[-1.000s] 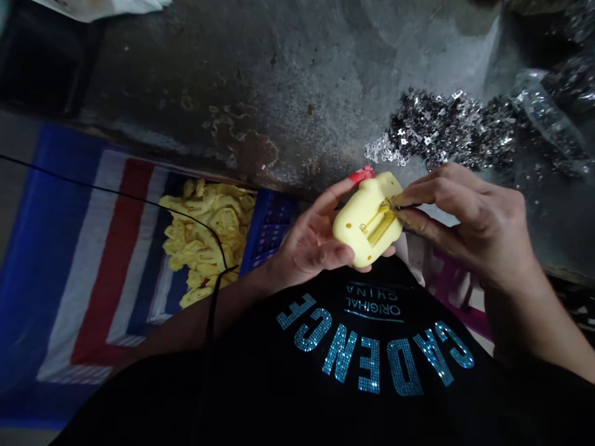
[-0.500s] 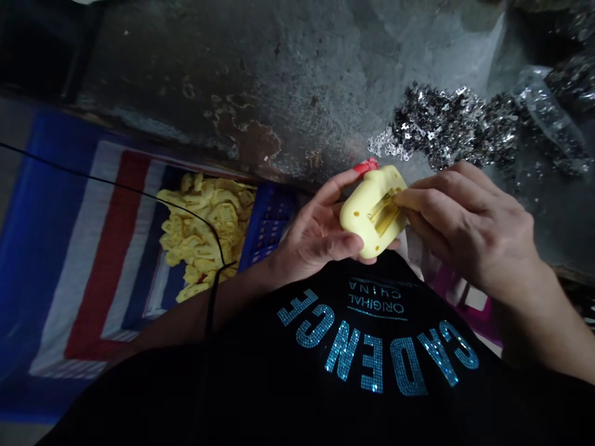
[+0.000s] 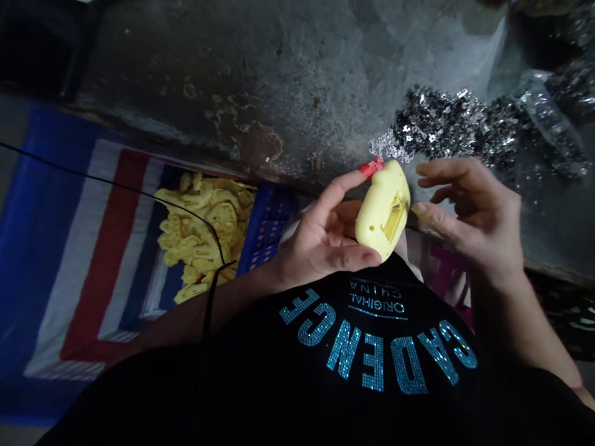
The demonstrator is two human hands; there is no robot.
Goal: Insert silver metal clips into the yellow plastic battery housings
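Two bare hands with a pale yellow plastic shell [image 3: 383, 210] over a grey concrete floor [image 3: 297, 80]
The left hand [image 3: 325, 238] pinches the shell between thumb and forefinger; the right hand [image 3: 469, 210] hovers just beside it, fingers loosely spread, holding nothing

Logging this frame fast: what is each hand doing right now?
Left hand: closed on the yellow plastic piece.
Right hand: open, fingers spread beside the piece, holding nothing.
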